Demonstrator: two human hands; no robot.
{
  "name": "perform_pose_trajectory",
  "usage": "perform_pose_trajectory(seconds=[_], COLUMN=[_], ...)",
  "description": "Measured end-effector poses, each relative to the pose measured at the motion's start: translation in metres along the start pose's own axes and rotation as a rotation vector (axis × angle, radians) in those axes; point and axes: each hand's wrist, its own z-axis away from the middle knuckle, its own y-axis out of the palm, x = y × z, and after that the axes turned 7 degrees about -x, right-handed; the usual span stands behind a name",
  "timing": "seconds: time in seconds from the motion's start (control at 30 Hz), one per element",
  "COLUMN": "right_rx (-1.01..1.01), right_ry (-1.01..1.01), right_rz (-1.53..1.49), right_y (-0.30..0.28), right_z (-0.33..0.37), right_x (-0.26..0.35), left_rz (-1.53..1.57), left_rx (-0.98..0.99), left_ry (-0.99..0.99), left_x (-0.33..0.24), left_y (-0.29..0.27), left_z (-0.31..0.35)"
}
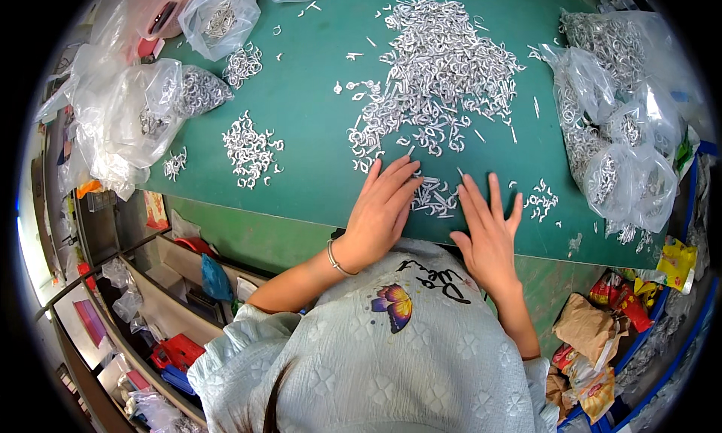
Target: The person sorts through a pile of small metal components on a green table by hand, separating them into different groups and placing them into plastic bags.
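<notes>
A large heap of small silvery metal parts [444,65], many of them curved hooks and some straight pins, covers the far middle of the green tabletop [308,155]. My left hand [383,207] lies palm down at the heap's near edge, fingers stretched and close together, a thin piece by its fingertips. Spread wide, the fingers of my right hand [487,226] rest on the table. A thin straight pin [460,171] is at its index fingertip. Between my hands sits a small pile of straight pieces [435,198], partly covered by the left fingers.
Smaller piles of curved parts [252,151] lie on the left and a little pile [541,201] on the right. Clear plastic bags of parts [624,125] crowd the right edge; more bags [143,102] stand at left. Below are a shelf [165,283] and a paper bag [590,328].
</notes>
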Motion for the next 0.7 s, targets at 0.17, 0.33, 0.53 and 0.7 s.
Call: perform_pose_trajectory(seconds=[0.17, 0.33, 0.53, 0.7], right_rx=[0.003, -0.002, 0.007, -0.010], right_ry=[-0.077, -0.017, -0.050, -0.087], right_rz=[0.015, -0.055, -0.042, -0.050], right_y=[-0.005, -0.007, -0.002, -0.002], right_z=[-0.005, 0.004, 0.000, -0.024], right_x=[0.003, -0.007, -0.001, 0.011], left_rz=[0.038, 0.125, 0.135, 0.175], left_rx=[-0.004, 0.024, -0.100, -0.016], left_ry=[0.003, 0.006, -0.055, 0.009], left_x=[0.000, 0.002, -0.002, 0.002], left_y=[0.002, -0.001, -0.004, -0.003], left_z=[0.004, 0.011, 0.006, 0.017])
